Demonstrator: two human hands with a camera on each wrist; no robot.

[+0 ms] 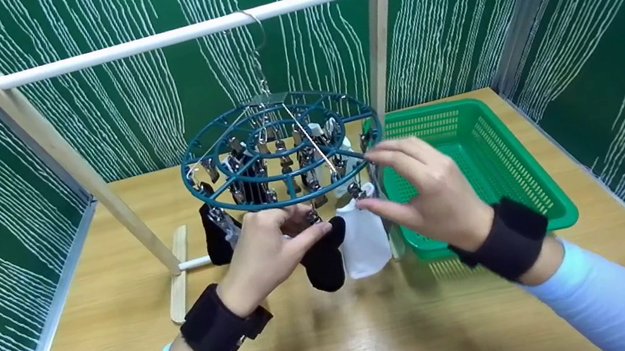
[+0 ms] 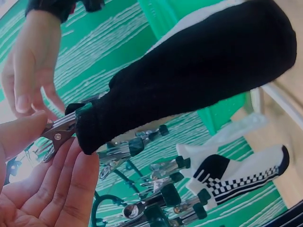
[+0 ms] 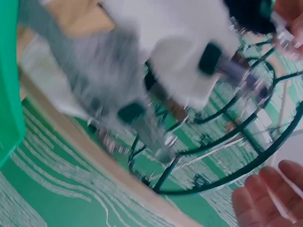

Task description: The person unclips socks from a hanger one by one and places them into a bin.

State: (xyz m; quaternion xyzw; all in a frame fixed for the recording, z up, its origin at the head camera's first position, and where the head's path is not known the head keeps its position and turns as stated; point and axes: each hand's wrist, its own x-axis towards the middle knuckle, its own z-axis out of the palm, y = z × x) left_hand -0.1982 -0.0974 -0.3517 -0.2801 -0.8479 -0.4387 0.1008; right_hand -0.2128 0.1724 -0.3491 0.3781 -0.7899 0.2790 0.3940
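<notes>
White-streaked green walls (image 1: 451, 16), wooden table (image 1: 371, 326)

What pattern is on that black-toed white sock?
Black-and-white checks along the sock, clearest in the left wrist view.

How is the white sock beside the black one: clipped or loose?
Clipped: the head view shows the white sock hanging from a clip under the round rack.

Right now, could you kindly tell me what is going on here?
A person's left hand pinches a metal clip at the cuff of a black sock, under a round drying rack. The right hand is near the rack's rim, holding nothing, beside a hanging white sock. The rack hangs from a stand's white bar, and a green basket sits to the right on the table.
</notes>
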